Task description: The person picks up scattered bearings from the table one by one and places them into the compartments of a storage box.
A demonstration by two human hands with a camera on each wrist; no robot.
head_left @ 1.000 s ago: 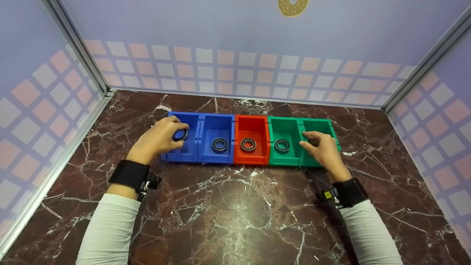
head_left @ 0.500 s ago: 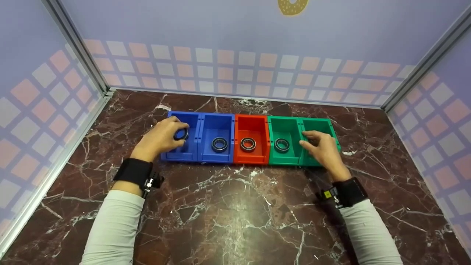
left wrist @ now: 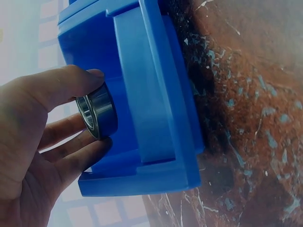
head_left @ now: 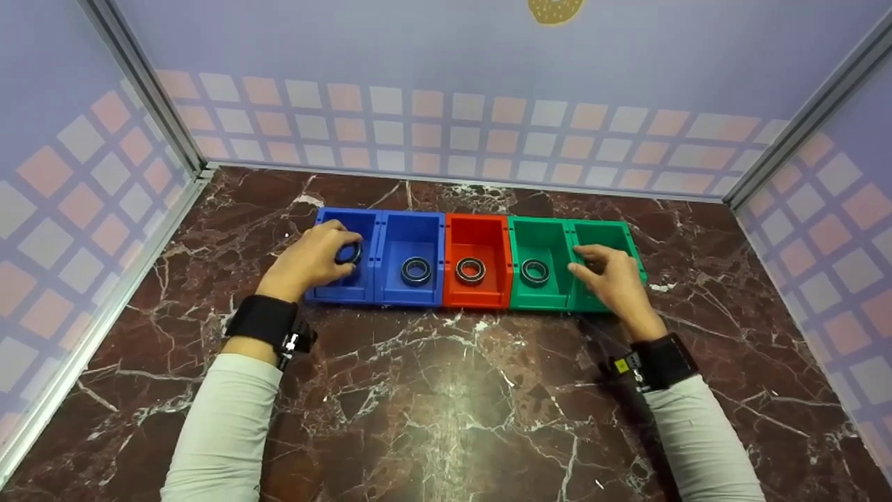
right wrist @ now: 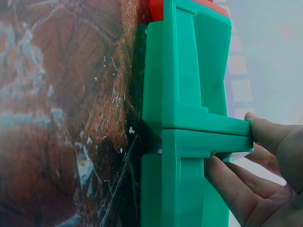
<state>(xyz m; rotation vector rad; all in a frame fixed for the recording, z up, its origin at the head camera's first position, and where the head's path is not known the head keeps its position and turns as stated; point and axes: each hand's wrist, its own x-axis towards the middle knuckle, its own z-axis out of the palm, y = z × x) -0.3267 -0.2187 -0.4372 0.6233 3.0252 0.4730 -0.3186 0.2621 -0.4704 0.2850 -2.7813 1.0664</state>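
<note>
My left hand (head_left: 310, 258) pinches a ring-shaped ball bearing (left wrist: 103, 109) between thumb and fingers, tilted on edge at the leftmost blue bin (head_left: 341, 296). In the left wrist view the bearing has a dark, shiny outer ring and hangs in front of the bin's opening. My right hand (head_left: 613, 279) grips the adjoining side walls of the two green bins (right wrist: 208, 124), with digits on both sides of them. The inside of the rightmost green bin (head_left: 599, 233) is partly hidden by that hand.
Similar bearings lie singly in the second blue bin (head_left: 416, 271), the red bin (head_left: 470, 270) and the inner green bin (head_left: 534, 272). The bins stand joined in a row on a dark marbled table (head_left: 446, 397). Patterned panels (head_left: 446, 125) enclose the back and sides.
My left hand has shifted slightly to the right with the bearing still pinched in it. The right hand keeps its hold on the green walls.
</note>
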